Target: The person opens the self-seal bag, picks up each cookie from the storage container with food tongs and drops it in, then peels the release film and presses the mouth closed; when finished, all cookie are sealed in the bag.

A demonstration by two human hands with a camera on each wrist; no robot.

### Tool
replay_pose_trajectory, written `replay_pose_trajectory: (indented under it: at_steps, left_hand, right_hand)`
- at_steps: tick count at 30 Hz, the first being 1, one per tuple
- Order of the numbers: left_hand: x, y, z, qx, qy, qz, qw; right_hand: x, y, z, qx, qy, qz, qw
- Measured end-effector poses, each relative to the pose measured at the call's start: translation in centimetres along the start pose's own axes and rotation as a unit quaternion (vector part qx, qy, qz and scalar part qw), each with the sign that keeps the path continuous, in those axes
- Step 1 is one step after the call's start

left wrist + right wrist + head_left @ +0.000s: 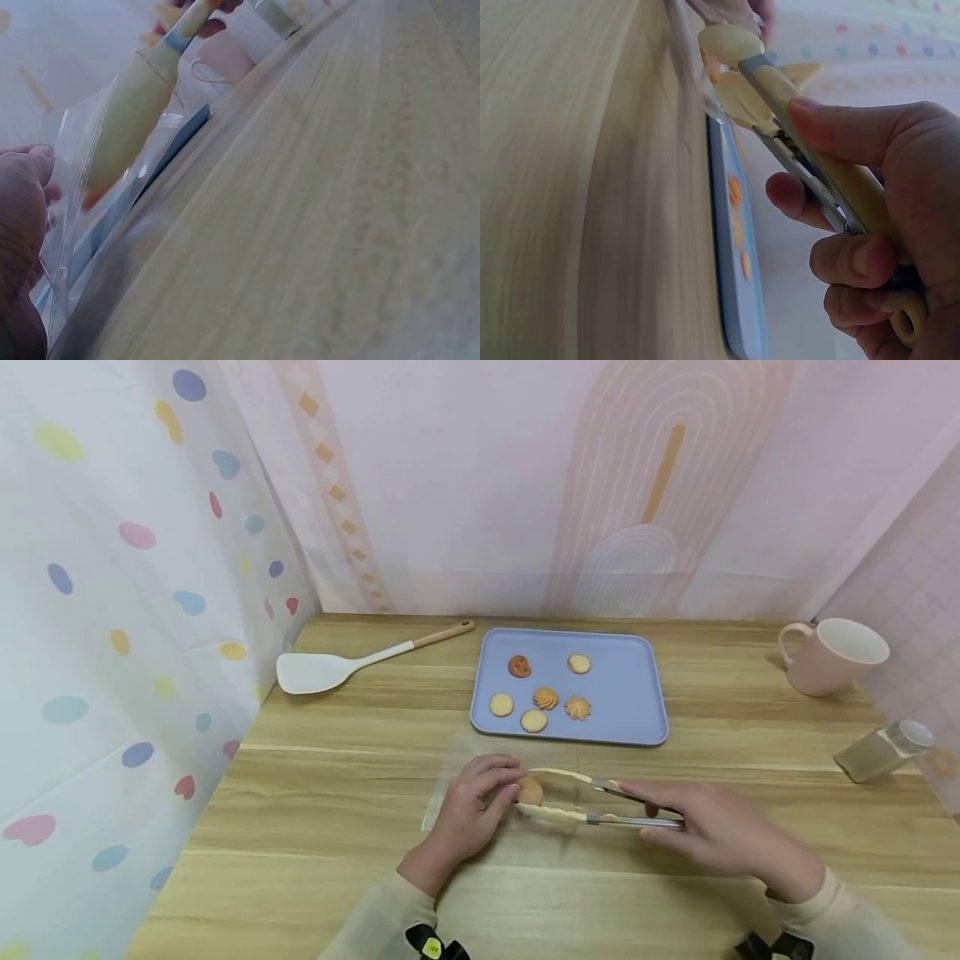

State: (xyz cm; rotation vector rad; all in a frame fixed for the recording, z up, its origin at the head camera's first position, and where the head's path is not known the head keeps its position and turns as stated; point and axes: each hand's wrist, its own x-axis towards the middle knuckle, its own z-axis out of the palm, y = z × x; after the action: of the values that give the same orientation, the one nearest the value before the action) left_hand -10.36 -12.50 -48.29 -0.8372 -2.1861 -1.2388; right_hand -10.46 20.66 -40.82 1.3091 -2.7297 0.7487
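Note:
My left hand (467, 810) pinches a clear plastic bag (448, 777) lying on the table in the head view. My right hand (716, 827) grips metal kitchen tongs (558, 815) with cream-coloured heads. Those heads reach into the bag, and through its film they show in the left wrist view. Between the spread tong arms, near my left fingertips, is a round cookie (530, 791); whether the tongs touch it I cannot tell. Just beyond the bag sits a blue tray (622, 693) bearing several cookies, among them a brown pretzel-shaped one (519, 666) and a swirled one (545, 697).
A white spatula (315, 673) with a wooden handle lies left of the tray. At the right stand a pink mug (828, 664) and a glass shaker jar (881, 752). Patterned curtains (465, 485) close off the back and sides of the wooden table (315, 860).

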Motion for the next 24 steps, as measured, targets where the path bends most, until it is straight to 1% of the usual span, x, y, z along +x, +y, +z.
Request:
replay_pose_trajectory:
  at_steps: [4,7,10,13,20,24]
  left_hand:
    - [0.1,0.1,0.1,-0.012,0.003,0.012,0.9999]
    - [0.2,0.3,0.2,-0.019,0.003,0.016,0.9997]
    - [0.3,0.6,0.2,-0.017,0.005,0.02,0.9996]
    - [0.3,0.7,0.2,-0.008,0.007,0.028,0.9995]
    - [0.5,0.9,0.1,0.008,0.028,0.06,0.9977]
    - [0.5,1.0,-0.1,0.012,0.026,0.067,0.9974]
  right_hand:
    - [1.5,-0.2,1.1,0.002,-0.019,0.0,0.9998]
    - [2.3,-0.4,1.8,0.006,-0.025,0.003,0.9997]
    - [2.9,-0.6,2.4,0.012,-0.028,0.005,0.9995]
    - [3.4,-0.8,2.8,0.012,-0.032,0.006,0.9994]
    - [4.1,-1.0,3.4,0.002,-0.041,0.011,0.9991]
    - [4.3,-1.0,3.6,0.002,-0.037,0.009,0.9993]
